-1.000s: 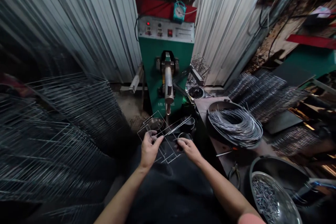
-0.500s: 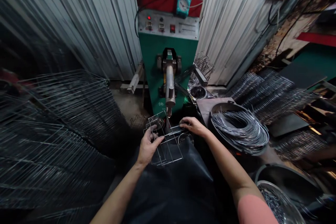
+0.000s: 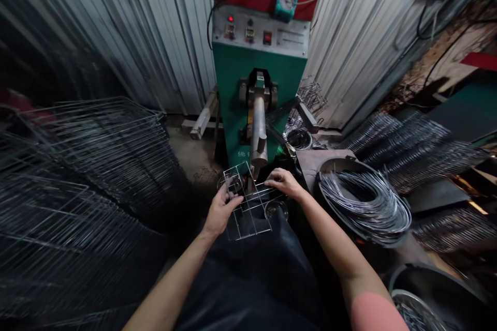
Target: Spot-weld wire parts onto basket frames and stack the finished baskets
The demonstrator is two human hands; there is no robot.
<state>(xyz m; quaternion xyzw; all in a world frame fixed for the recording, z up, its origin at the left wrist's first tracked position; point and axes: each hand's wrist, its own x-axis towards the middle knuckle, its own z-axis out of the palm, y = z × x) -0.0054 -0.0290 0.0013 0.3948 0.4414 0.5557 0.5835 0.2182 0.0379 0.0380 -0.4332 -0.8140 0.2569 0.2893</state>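
A small wire grid [image 3: 252,212] is held tilted in front of the green machine [image 3: 260,62], beneath its metal arm [image 3: 259,134]. My left hand [image 3: 220,210] grips the grid's left side, thumb over the wires and fingers behind. On the right, my right hand [image 3: 284,183] pinches the end of thin wire pieces [image 3: 262,191] that reach across to the grid, close by the tip of the machine's arm. The tip is partly hidden behind the wires.
Stacked wire racks [image 3: 97,165] fill the left side. At the right stands a round tray [image 3: 320,186] of bent wires, with a bin [image 3: 438,274] below it. A small round dish [image 3: 285,210] lies beside the grid.
The view has shifted, so the machine appears farther right. The grid sits slightly higher and is turned a little, and both hands keep nearly the same places.
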